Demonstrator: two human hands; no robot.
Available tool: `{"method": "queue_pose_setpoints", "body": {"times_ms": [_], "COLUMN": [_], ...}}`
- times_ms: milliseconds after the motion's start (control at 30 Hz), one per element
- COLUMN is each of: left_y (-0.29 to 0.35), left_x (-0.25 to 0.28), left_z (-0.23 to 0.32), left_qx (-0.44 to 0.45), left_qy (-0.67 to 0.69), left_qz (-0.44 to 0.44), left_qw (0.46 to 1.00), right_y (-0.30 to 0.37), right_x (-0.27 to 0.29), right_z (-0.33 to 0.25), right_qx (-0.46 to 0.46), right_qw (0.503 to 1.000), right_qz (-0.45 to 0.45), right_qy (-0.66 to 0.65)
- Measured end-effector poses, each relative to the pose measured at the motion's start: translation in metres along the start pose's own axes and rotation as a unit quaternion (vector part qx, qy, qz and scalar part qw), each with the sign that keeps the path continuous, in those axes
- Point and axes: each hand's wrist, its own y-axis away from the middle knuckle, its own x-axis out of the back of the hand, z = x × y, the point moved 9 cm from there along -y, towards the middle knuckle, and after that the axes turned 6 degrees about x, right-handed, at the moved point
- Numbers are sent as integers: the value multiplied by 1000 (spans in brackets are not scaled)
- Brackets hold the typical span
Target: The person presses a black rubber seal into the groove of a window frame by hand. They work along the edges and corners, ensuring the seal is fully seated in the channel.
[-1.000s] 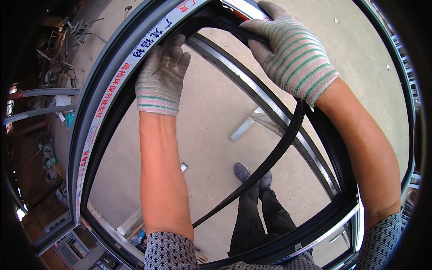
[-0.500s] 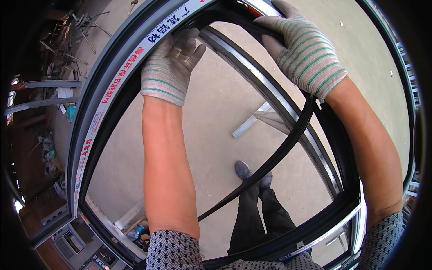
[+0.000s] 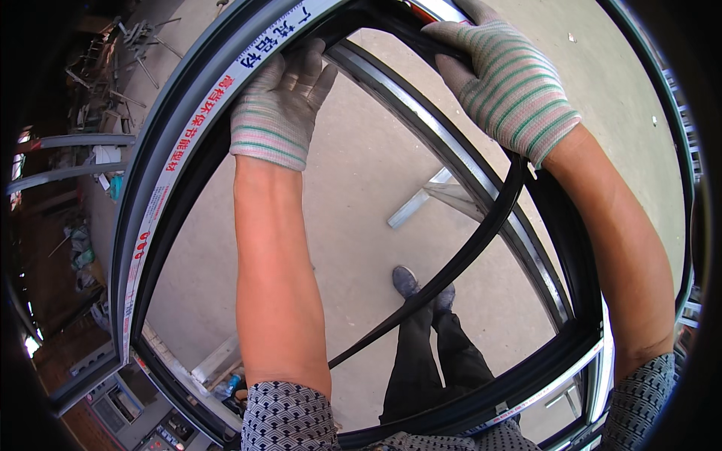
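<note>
Along the upper edge of the frame (image 3: 184,139), the right hand (image 3: 508,86) grips its black inner edge; the left hand (image 3: 278,109) has loosely spread fingers, its hold unclear. Slanting across the opening, the slack black strip (image 3: 470,253) could twist or pull if an arm snags it.

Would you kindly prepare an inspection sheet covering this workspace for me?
Surface: pale floor, seen through the frame.
Job's things: grey-and-black frame; a black strip curves across its opening, passing out of sight at the left forearm.
Clutter: metal piece on the floor; metal rods at upper left.
Grips: left grip gloved, palm showing, beside the frame's inner edge; right grip gloved, closed on the frame's top.
Cables: nothing seen.
Surroundings: grey equipment at lower left.
</note>
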Motion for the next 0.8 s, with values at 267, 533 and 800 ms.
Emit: {"method": "queue_pose_setpoints", "body": {"times_ms": [267, 533, 800], "left_y": [8, -1, 7], "left_x": [14, 18, 34], "left_z": [10, 10, 16], "left_qx": [21, 51, 41], "left_qy": [-11, 35, 131], "left_qz": [0, -71, -55], "left_qw": [1000, 996, 989], "right_y": [2, 6, 2], "right_x": [4, 0, 3], "right_z": [-16, -17, -8], "right_qx": [-67, -18, -43], "right_qw": [996, 999, 997], "right_qz": [-16, -9, -6], "right_qy": [-50, -38, -65]}}
